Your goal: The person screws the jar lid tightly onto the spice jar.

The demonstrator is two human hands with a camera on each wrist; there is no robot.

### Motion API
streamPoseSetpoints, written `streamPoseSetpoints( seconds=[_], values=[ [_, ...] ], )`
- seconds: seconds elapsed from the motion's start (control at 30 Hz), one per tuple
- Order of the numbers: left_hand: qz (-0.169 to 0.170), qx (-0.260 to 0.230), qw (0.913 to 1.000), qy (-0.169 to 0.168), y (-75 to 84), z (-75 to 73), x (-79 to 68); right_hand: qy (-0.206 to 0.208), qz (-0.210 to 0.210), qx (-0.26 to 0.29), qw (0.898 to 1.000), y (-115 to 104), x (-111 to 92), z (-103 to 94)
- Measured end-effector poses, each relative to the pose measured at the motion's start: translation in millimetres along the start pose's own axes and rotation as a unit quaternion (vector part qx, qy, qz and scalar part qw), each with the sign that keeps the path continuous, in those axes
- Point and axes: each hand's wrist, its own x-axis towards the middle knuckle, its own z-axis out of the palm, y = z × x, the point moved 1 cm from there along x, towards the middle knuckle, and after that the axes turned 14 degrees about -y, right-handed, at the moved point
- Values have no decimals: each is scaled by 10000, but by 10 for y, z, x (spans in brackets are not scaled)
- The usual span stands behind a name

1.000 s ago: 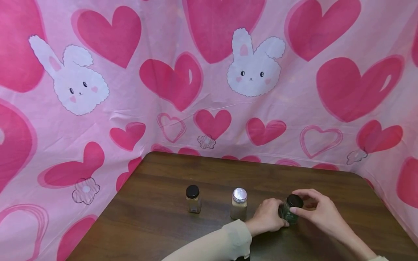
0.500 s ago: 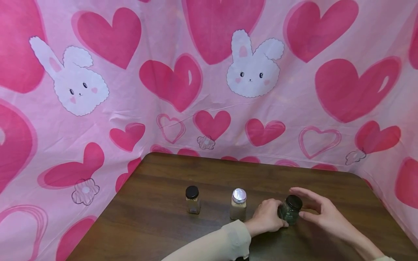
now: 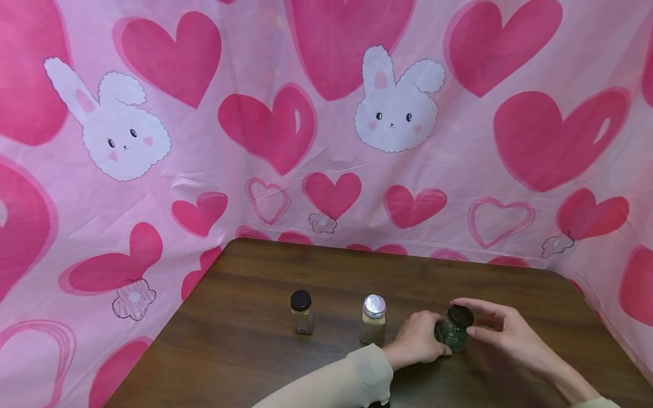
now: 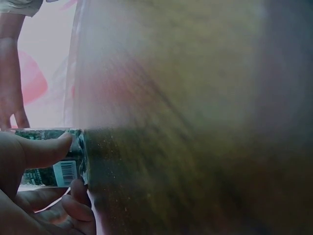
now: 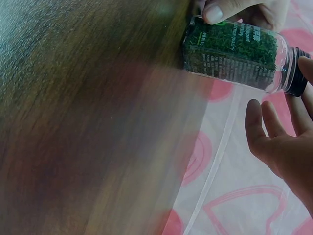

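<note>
A clear jar of chopped parsley (image 5: 234, 51) with a black lid (image 3: 461, 315) stands at the right of the table. My left hand (image 3: 419, 337) grips the lower part of the jar, its thumb across the label beside a barcode (image 4: 66, 172). At the jar's top, my right hand (image 3: 510, 334) pinches the lid between thumb and fingers. Its other fingers (image 5: 269, 120) spread free below the lid in the right wrist view. The lid sits on the jar's neck, where clear threads show under it.
On the brown wooden table (image 3: 245, 362) stand a jar with a silvery top (image 3: 373, 326) and, farther left, a black-capped jar (image 3: 302, 317). A dark object (image 3: 379, 404) shows partly under the left sleeve. Pink heart-print cloth (image 3: 326, 141) hangs behind the table.
My right hand first came off the lid with its fingers spread, then closed back onto it. The left hand has kept its grip on the jar, and the other jars stayed put.
</note>
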Motion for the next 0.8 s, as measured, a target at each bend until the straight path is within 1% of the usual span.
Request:
streamPoseSetpoints(
  seconds=[0.17,0.3,0.43,0.6,0.8],
  values=[
    [-15,12,10000,29,9,-6,2,192,170,-132,9996,-5,1,13],
    [-4,4,10000,41,11,-5,5,377,144,-198,9990,5,-2,26],
    [8,-37,10000,1,6,0,4,634,141,-437,9969,25,-10,49],
    [15,-51,10000,-16,-2,7,5,902,206,-844,9921,44,-7,74],
    [46,-42,10000,-15,-6,4,2,1234,298,-1474,9809,40,26,99]
  ],
)
